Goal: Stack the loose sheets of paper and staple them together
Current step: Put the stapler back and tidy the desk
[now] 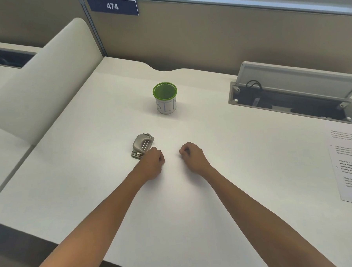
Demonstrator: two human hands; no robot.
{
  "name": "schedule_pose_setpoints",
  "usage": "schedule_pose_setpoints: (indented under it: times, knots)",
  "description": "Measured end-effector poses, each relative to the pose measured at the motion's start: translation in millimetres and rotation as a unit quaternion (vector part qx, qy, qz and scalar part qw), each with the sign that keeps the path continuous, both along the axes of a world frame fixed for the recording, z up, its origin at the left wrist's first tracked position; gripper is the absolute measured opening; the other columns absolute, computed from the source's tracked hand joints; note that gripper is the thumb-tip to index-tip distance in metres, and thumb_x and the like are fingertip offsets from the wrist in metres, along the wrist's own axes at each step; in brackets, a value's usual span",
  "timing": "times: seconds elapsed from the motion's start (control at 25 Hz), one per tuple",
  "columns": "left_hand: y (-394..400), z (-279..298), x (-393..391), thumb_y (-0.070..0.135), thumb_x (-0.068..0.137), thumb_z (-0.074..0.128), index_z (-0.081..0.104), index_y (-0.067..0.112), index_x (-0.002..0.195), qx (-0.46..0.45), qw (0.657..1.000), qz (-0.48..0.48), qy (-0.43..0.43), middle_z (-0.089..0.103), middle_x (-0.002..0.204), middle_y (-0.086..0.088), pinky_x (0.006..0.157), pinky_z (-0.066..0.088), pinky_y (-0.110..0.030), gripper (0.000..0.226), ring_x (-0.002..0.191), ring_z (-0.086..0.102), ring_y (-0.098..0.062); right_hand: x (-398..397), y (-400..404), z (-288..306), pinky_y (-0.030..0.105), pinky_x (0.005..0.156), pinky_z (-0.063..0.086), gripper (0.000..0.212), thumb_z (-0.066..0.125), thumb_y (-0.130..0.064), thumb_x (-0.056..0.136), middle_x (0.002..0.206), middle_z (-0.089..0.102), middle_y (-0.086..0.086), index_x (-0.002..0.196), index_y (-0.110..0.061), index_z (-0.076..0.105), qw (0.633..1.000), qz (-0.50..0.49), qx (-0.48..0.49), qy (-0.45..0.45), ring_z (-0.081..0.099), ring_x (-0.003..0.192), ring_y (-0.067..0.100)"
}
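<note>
A small grey metal stapler (pixel 141 145) lies on the white desk (pixel 92 178), just left of centre. My left hand (pixel 152 164) rests on the desk as a loose fist, its knuckles touching or nearly touching the stapler's near right corner, holding nothing. My right hand (pixel 192 156) rests a short way to the right, fingers curled shut and empty. Printed sheets of paper (pixel 350 165) lie overlapping at the far right edge of the desk, partly cut off by the frame and well away from both hands.
A white cup with a green rim (pixel 165 98) stands behind the hands. An open cable hatch (pixel 291 98) with a raised lid sits at the back right. Partition walls run along the back, and a curved white divider (pixel 46 79) stands on the left.
</note>
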State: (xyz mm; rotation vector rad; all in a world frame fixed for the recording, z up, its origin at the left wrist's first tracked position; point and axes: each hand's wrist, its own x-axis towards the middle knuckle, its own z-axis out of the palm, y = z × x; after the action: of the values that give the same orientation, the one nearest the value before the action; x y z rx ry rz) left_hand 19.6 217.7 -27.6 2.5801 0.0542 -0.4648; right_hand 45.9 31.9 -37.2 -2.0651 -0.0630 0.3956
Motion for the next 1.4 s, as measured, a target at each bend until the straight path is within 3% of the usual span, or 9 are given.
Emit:
schedule_pose_setpoints:
  times: [0.12, 0.28, 0.44, 0.6, 0.92, 1.12, 1.4]
  knots:
    - [1, -2, -5, 0.004, 0.095, 0.049, 0.06, 0.006, 0.095, -0.008, 1.0, -0.011, -0.008, 0.049, 0.096, -0.003, 0.078, 0.049, -0.037, 0.011, 0.086, 0.056, -0.026, -2, -2, -1, 0.007, 0.063, 0.038, 0.008, 0.051, -0.013, 0.1, 0.098, 0.058, 0.003, 0.093, -0.013, 0.055, 1.0, -0.001, 0.004, 0.005, 0.053, 0.086, 0.018]
    - [8, 9, -4, 0.004, 0.098, 0.045, 0.054, 0.009, 0.094, -0.183, 0.969, 0.166, 0.014, 0.059, 0.082, -0.001, 0.07, 0.052, -0.037, 0.011, 0.072, 0.057, -0.019, -2, -4, -1, 0.01, 0.064, 0.039, 0.008, 0.051, -0.014, 0.101, 0.099, 0.059, 0.003, 0.094, -0.013, 0.055, 1.0, -0.007, 0.015, 0.019, 0.053, 0.085, 0.018]
    - [15, 21, -1, -0.001, 0.094, 0.054, 0.06, 0.011, 0.088, -0.242, 0.95, 0.197, -0.007, 0.067, 0.083, -0.002, 0.066, 0.053, -0.026, 0.014, 0.073, 0.06, -0.017, -4, -5, -2, 0.011, 0.065, 0.039, 0.008, 0.051, -0.013, 0.101, 0.097, 0.058, 0.003, 0.094, -0.013, 0.054, 1.0, -0.008, 0.021, 0.022, 0.052, 0.084, 0.019]
    - [16, 15, -8, 0.002, 0.086, 0.068, 0.07, 0.014, 0.087, -0.155, 0.98, 0.125, -0.021, 0.063, 0.076, 0.005, 0.066, 0.047, -0.019, 0.011, 0.067, 0.056, -0.009, -3, -5, -3, 0.007, 0.062, 0.04, 0.008, 0.052, -0.012, 0.1, 0.096, 0.058, 0.001, 0.093, -0.013, 0.054, 1.0, -0.006, 0.02, 0.011, 0.052, 0.083, 0.018]
    - [11, 10, -6, 0.011, 0.081, 0.079, 0.076, 0.011, 0.089, -0.088, 0.994, 0.058, -0.025, 0.062, 0.076, 0.004, 0.064, 0.044, -0.024, 0.008, 0.066, 0.054, -0.009, -4, -5, -5, 0.0, 0.065, 0.04, 0.007, 0.053, -0.01, 0.099, 0.099, 0.057, 0.001, 0.093, -0.012, 0.055, 1.0, -0.003, 0.021, -0.004, 0.054, 0.087, 0.017]
    - [8, 12, -4, 0.008, 0.082, 0.076, 0.076, 0.009, 0.08, -0.069, 0.996, 0.05, -0.022, 0.063, 0.074, 0.01, 0.063, 0.044, -0.023, 0.002, 0.065, 0.054, -0.004, -5, -5, -5, 0.0, 0.065, 0.04, 0.008, 0.053, -0.01, 0.099, 0.1, 0.057, 0.001, 0.092, -0.012, 0.055, 1.0, 0.001, 0.021, -0.002, 0.054, 0.088, 0.017]
    - [4, 8, -9, 0.005, 0.093, 0.057, 0.059, 0.013, 0.084, -0.026, 1.0, -0.006, -0.003, 0.057, 0.09, -0.004, 0.069, 0.041, -0.026, 0.012, 0.077, 0.055, -0.019, -7, -7, -1, 0.003, 0.063, 0.041, 0.007, 0.053, -0.011, 0.099, 0.098, 0.059, 0.002, 0.092, -0.012, 0.055, 0.999, -0.003, 0.035, 0.015, 0.054, 0.085, 0.017]
